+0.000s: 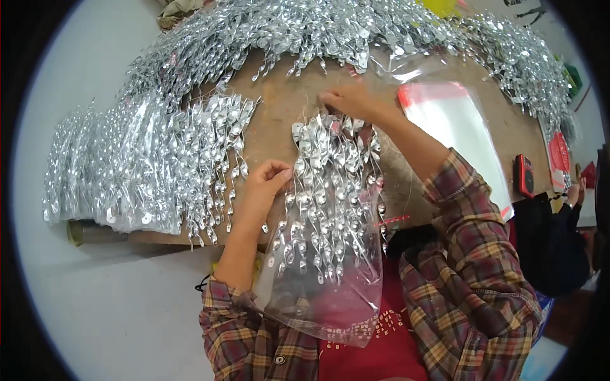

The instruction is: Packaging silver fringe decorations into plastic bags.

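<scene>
A bunch of silver twisted foil strands (327,197) hangs over the table's near edge, lying in or against a clear plastic bag (343,311); I cannot tell how far inside it is. My left hand (265,184) is closed, thumb and forefinger pinching what looks like the bag's left edge. At the top of the bunch, my right hand (349,101) is closed with its fingertips together, at the thin strings there. Its grip is partly blurred.
Heaps of silver strands (305,32) line the brown table's (273,89) far side. Bagged strands (108,171) and a loose bunch (210,133) lie left. Right are a stack of flat clear bags (454,127) and a small red device (525,176). Another person's hand (575,190) shows far right.
</scene>
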{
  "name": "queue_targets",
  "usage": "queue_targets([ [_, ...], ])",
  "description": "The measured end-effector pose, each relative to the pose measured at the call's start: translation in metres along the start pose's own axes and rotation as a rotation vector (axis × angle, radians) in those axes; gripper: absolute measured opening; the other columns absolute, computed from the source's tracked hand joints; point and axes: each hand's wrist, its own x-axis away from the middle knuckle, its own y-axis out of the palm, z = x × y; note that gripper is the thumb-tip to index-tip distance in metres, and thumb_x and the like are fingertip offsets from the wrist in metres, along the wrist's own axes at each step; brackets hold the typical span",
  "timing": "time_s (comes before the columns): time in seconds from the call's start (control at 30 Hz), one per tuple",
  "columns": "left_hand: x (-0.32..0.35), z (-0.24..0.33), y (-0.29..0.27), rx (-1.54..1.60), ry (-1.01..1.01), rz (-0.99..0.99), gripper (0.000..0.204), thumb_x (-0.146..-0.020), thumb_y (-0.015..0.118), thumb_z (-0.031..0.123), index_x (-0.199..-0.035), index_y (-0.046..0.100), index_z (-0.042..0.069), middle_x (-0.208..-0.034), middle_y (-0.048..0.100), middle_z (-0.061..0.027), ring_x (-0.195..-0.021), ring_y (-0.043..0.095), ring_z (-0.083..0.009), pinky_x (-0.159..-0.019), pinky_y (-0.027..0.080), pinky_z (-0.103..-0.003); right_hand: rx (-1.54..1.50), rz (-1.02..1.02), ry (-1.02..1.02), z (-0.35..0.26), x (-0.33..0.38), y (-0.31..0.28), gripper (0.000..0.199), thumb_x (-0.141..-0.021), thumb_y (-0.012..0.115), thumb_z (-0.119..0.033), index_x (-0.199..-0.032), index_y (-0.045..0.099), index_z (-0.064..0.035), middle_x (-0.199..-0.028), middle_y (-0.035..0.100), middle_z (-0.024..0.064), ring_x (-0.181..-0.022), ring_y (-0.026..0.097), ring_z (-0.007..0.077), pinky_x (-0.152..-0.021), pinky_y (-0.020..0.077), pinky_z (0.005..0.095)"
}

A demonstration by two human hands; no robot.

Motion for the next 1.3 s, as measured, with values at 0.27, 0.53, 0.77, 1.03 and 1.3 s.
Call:
queue_targets([
  [0.27, -0.006, -0.003, 0.009, 0.025, -0.002, -0.005, 0.01, -0.088, 0.066, 0.009, -0.095, 0.062, 0.004, -0.075, 0.058, 0.0022, -0.064, 0.053, -0.0048, -0.055, 0.04, -0.017, -0.213, 0.114, -0.081, 0.039, -0.033, 0.007, 0.042, -0.09, 0.052, -0.047, -0.1, 0.069, -0.011, -0.096, 0.066, 0.0128, -0.089, 0.062, 0.0283, -0.081, 0.0464, 0.0399],
  [0.53, -0.002, -0.006, -0.004, 0.005, -0.017, 0.055, 0.008, -0.088, 0.064, 0.007, -0.095, 0.062, 0.005, -0.072, 0.054, 0.0037, -0.057, 0.046, -0.0029, -0.05, 0.035, -0.015, -0.337, -0.438, 0.167, -0.001, 0.017, -0.026, 0.045, -0.096, 0.042, -0.047, -0.117, 0.065, -0.0148, -0.105, 0.068, 0.0058, -0.105, 0.059, 0.0213, -0.096, 0.0413, 0.0372],
  [0.77, -0.008, -0.012, -0.004, 0.019, -0.029, 0.05, 0.008, -0.089, 0.064, 0.009, -0.095, 0.061, 0.006, -0.074, 0.055, 0.0038, -0.058, 0.047, -0.0028, -0.051, 0.036, -0.015, -0.582, -0.026, 0.271, 0.037, 0.079, 0.003, 0.045, -0.098, 0.044, -0.04, -0.125, 0.059, -0.0072, -0.12, 0.062, 0.0097, -0.111, 0.056, 0.0183, -0.097, 0.0415, 0.0328],
  [1.03, -0.004, 0.001, -0.005, -0.037, -0.052, -0.055, 0.02, -0.093, 0.059, 0.017, -0.111, 0.06, 0.008, -0.083, 0.057, 0.0038, -0.071, 0.053, -0.0035, -0.065, 0.048, -0.02, -0.566, -0.01, 0.062, 0.005, 0.113, -0.032, 0.03, -0.095, 0.055, -0.024, -0.113, 0.064, -0.0024, -0.106, 0.067, 0.0089, -0.096, 0.062, 0.0153, -0.083, 0.0478, 0.0296],
  [1.3, -0.003, -0.004, -0.033, 0.049, -0.192, -0.168, 0.035, -0.098, 0.052, 0.025, -0.125, 0.054, 0.003, -0.094, 0.062, -0.0013, -0.08, 0.06, -0.0089, -0.072, 0.052, -0.023, -0.832, -0.383, 0.061, -0.013, 0.14, -0.021, 0.027, -0.088, 0.065, -0.02, -0.11, 0.062, -0.0043, -0.095, 0.064, 0.0047, -0.081, 0.06, 0.0127, -0.069, 0.0486, 0.0293],
])
